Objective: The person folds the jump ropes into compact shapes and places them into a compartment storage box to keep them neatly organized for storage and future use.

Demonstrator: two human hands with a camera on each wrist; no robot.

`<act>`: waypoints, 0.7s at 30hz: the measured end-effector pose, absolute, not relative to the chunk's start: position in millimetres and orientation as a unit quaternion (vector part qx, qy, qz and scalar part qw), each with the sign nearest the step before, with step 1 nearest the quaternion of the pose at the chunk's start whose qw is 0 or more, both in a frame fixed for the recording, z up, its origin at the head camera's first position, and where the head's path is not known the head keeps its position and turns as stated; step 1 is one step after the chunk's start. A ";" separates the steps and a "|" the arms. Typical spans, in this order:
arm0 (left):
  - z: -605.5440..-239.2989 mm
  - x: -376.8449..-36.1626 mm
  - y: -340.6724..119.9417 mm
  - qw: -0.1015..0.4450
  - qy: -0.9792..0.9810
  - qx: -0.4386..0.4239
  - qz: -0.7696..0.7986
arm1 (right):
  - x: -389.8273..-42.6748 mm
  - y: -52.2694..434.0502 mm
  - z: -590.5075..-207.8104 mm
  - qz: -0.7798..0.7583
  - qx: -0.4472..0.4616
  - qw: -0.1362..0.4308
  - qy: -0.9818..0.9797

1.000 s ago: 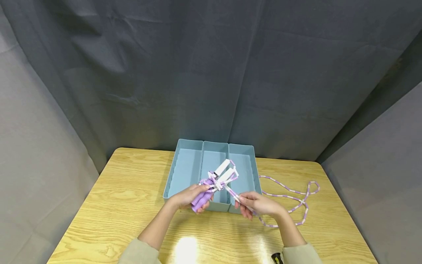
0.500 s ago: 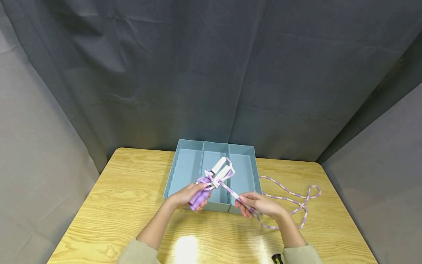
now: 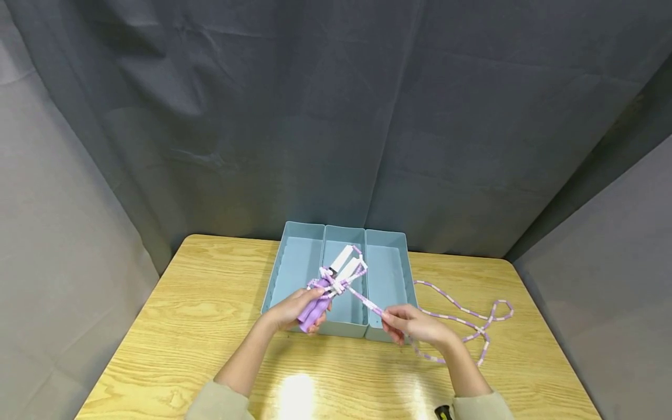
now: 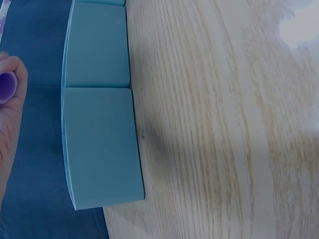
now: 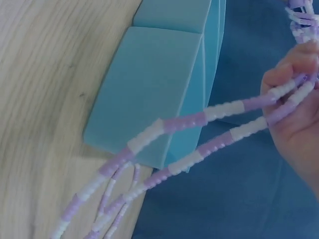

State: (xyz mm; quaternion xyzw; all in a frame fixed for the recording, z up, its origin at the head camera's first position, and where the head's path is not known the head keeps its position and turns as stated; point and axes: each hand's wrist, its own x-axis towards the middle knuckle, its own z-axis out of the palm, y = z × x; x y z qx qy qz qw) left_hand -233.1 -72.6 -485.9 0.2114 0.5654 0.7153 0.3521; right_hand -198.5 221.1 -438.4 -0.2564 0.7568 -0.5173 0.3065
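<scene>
Hovering over blue bins (image 3: 299, 274): rope handles (image 3: 331, 286), left hand (image 3: 294, 312) gripping.

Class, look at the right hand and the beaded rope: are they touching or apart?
Touching. The right wrist view shows the right hand with fingers curled round two strands of the beaded rope.

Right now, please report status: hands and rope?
Left hand grips purple handles. Right hand pinches beaded rope. Blue trays just behind.
</scene>
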 end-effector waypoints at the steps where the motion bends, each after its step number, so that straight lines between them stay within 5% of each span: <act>1: -486.0 -233.4 -72.3 0.352 0.567 0.208 0.715 | -198.1 220.6 -436.8 -0.512 -0.260 0.296 0.763; 21: -489.3 -233.6 -67.0 0.369 0.622 0.173 0.668 | -190.6 194.0 -388.1 -0.378 -0.362 0.151 0.838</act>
